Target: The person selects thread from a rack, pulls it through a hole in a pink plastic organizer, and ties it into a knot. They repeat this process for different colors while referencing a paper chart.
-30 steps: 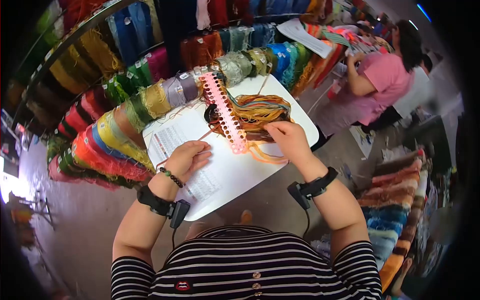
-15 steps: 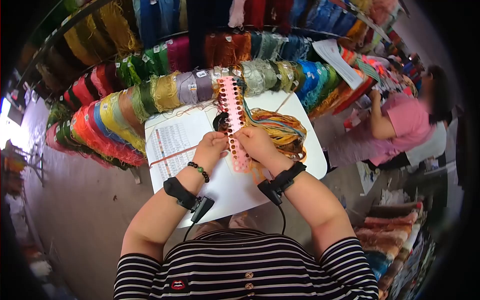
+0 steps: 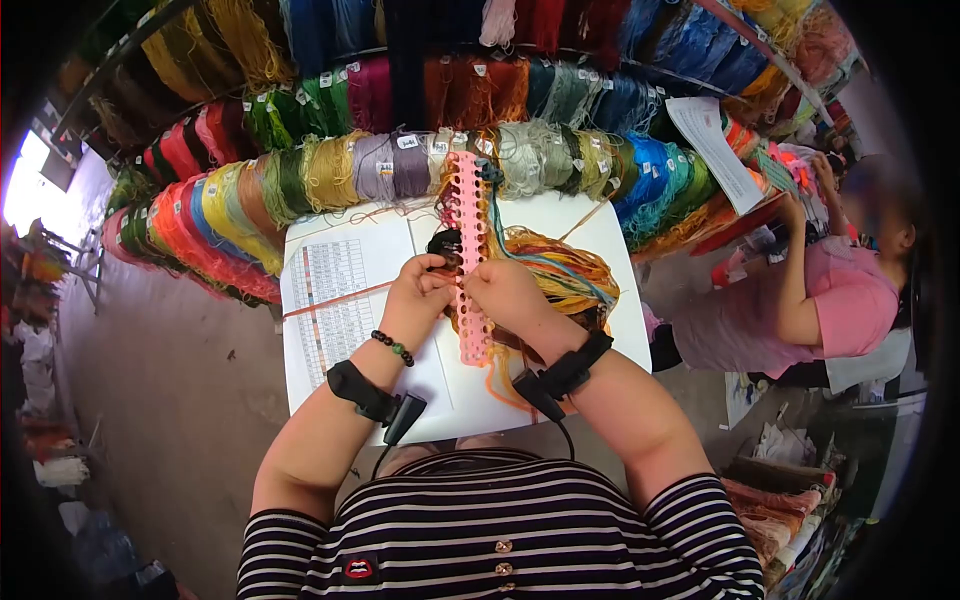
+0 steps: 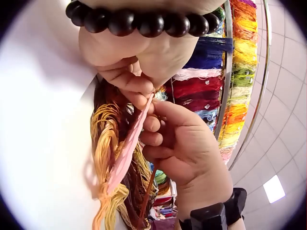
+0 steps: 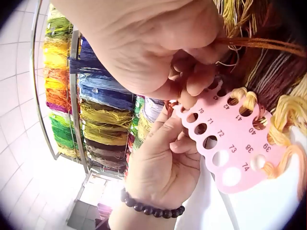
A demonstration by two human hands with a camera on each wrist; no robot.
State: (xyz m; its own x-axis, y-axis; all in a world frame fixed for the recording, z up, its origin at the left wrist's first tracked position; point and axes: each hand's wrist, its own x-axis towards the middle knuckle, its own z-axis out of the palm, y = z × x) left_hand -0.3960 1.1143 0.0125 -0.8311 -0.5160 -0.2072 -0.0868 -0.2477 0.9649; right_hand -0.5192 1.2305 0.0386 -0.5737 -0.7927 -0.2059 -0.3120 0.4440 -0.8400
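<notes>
A pink thread card [image 3: 472,340] with numbered holes along both long edges lies under my hands, skeins knotted through many holes. My left hand [image 3: 418,292], wearing a bead bracelet, pinches its left edge; in the right wrist view the left thumb lies by hole 70. From the card's other side my right hand [image 3: 505,295] brings its fingertips to the same spot. Its curled fingers hold a rust-brown thread [image 5: 264,43], which trails away from them. Another reddish-brown strand [image 3: 340,303] runs leftward from the left hand. The pinching fingertips hide the knot.
Below is a white board [image 3: 310,385] with a printed colour chart [image 3: 335,285]. Thread bundles [image 3: 560,265] spread right of the card, and a black tuft [image 3: 444,242] lies left. Racks of skeins [image 3: 330,180] stand ahead; a person in pink [image 3: 810,300] is at the right.
A second ago my hands were apart, the right at the bundles; both came together at the card's edge. Since half a second ago they stay there, with small finger shifts; the head view has turned.
</notes>
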